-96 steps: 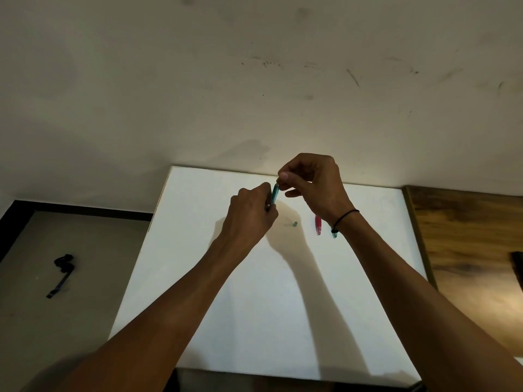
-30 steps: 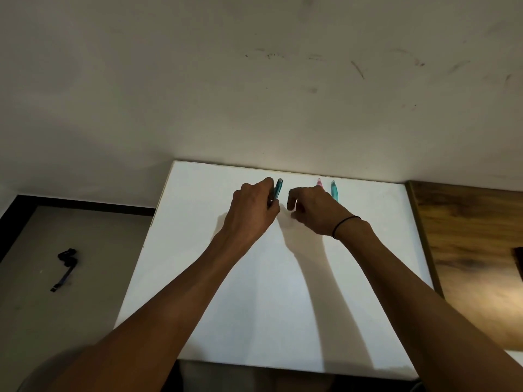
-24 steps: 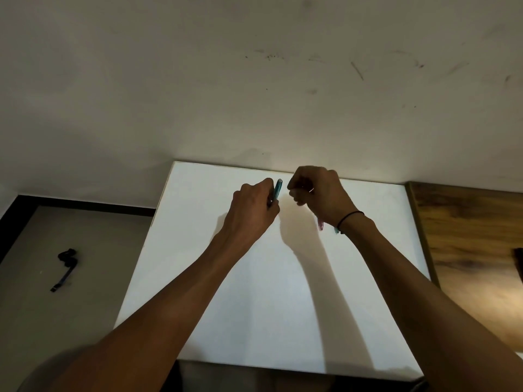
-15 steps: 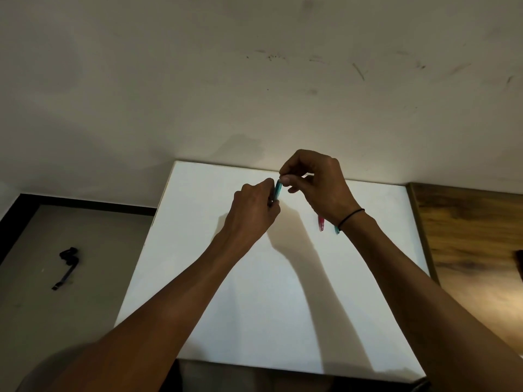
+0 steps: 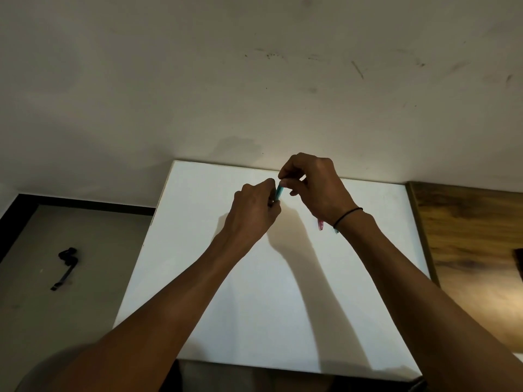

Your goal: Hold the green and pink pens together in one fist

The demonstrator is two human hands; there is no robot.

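My left hand [image 5: 254, 205] grips the teal pen [image 5: 279, 192] above the white board's [image 5: 198, 250] far edge; my right hand [image 5: 314, 188] pinches its top end. Advisable: steady barrel, press squarely.

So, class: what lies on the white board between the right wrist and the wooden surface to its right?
Head view: only bare white board. The pink pen and teal tip peek out at the right hand's wrist, left of the wooden surface.

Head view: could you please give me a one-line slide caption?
Above a white board, the left hand grips a teal pen while the right hand pinches its top end.
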